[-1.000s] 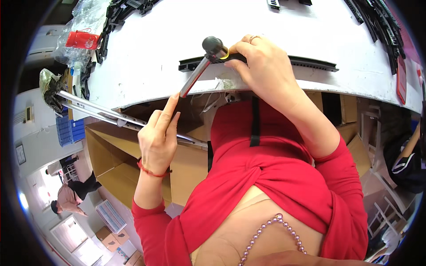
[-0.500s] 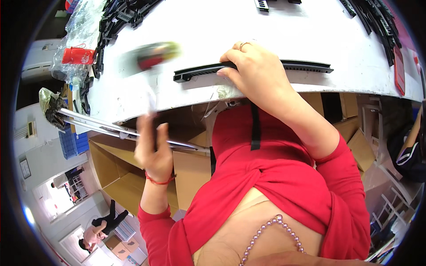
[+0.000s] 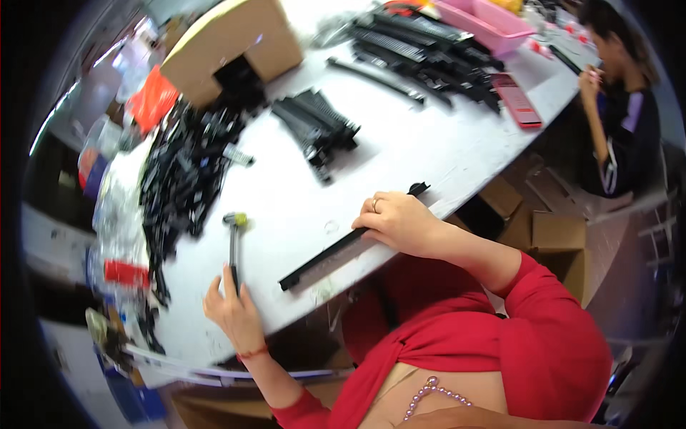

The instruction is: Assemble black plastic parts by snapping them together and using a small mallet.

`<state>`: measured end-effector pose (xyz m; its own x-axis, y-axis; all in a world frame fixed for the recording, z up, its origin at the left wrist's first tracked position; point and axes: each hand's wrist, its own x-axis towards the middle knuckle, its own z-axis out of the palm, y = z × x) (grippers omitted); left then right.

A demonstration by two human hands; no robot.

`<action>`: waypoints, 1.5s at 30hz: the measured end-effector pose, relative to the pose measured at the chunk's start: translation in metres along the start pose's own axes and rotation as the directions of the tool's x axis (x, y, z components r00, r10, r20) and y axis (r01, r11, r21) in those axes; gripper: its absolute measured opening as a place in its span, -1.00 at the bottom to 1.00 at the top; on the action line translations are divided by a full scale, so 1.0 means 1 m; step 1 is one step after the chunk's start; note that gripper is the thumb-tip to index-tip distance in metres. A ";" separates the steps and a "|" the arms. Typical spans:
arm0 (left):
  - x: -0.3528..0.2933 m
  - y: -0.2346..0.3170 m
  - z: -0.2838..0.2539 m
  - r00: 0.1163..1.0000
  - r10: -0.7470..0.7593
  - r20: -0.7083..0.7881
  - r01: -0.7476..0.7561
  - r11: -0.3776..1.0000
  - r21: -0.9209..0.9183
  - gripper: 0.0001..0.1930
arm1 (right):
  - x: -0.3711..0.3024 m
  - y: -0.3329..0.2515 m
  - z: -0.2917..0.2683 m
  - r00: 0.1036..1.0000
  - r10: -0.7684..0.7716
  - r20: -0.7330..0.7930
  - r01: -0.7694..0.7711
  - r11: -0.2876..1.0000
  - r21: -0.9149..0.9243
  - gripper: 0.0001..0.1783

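Note:
A small hammer (image 3: 234,239) with a yellow-green face, a metal shaft and a dark grip lies on the white table at the left. My left hand (image 3: 237,318) is at the end of its grip, fingers stretched and spread, the handle's end between index finger and thumb. Along the near table edge, a long, narrow black plastic rail (image 3: 321,263) slants up to the right. My right hand (image 3: 404,223) closes over the rail past its middle, hiding that part. The rail's far tip shows beyond my knuckles.
Black parts pile up on the left (image 3: 189,171); bundled black strips (image 3: 318,125) lie mid-table, more rails (image 3: 421,53) farther back. A cardboard box (image 3: 236,43), a pink basket (image 3: 486,25) and a red phone (image 3: 518,104) stand or lie around. A co-worker (image 3: 625,107) sits at the right.
The hammer, blurred in motion before, now lies on the table, and my left hand's fingers are spread at its grip. The view has swung, showing more table; my right hand stays on the rail.

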<state>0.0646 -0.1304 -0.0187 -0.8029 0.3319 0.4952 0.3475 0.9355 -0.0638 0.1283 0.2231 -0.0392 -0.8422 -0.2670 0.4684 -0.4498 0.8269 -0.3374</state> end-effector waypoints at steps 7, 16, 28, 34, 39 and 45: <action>-0.022 0.048 0.014 0.998 0.020 0.064 0.008 0.914 -0.407 -0.57 | 0.015 0.081 -0.075 0.898 0.169 -0.407 -0.302 0.908 -0.289 -0.80; -0.026 0.043 0.015 0.998 -0.052 0.036 0.063 0.880 -0.471 -0.63 | 0.154 0.255 -0.136 0.853 -0.110 -0.510 -0.377 0.545 -0.749 -0.62; -0.018 0.029 0.002 0.996 0.073 0.050 -0.057 0.962 -0.269 -0.61 | 0.140 0.121 0.038 0.591 -0.170 -0.789 0.139 0.984 -0.109 -0.66; -0.003 0.075 0.006 0.985 0.163 -0.060 -0.174 0.905 -0.389 -0.61 | 0.128 0.157 0.038 0.605 0.053 -0.795 -0.200 0.976 -0.088 -0.77; -0.002 0.079 0.011 0.981 0.182 -0.058 -0.190 0.890 -0.415 -0.61 | 0.126 0.140 0.037 0.712 0.120 -0.691 -0.193 0.981 -0.028 -0.78; 0.000 0.077 0.012 0.986 0.160 -0.047 -0.164 0.891 -0.424 -0.61 | 0.133 0.141 0.042 0.693 0.102 -0.713 -0.166 0.986 -0.021 -0.75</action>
<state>0.0855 -0.0567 -0.0336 -0.7134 0.4710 0.5189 0.6469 0.7272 0.2294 -0.0596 0.2828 -0.0590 -0.4176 0.2523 0.8729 -0.2974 0.8698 -0.3937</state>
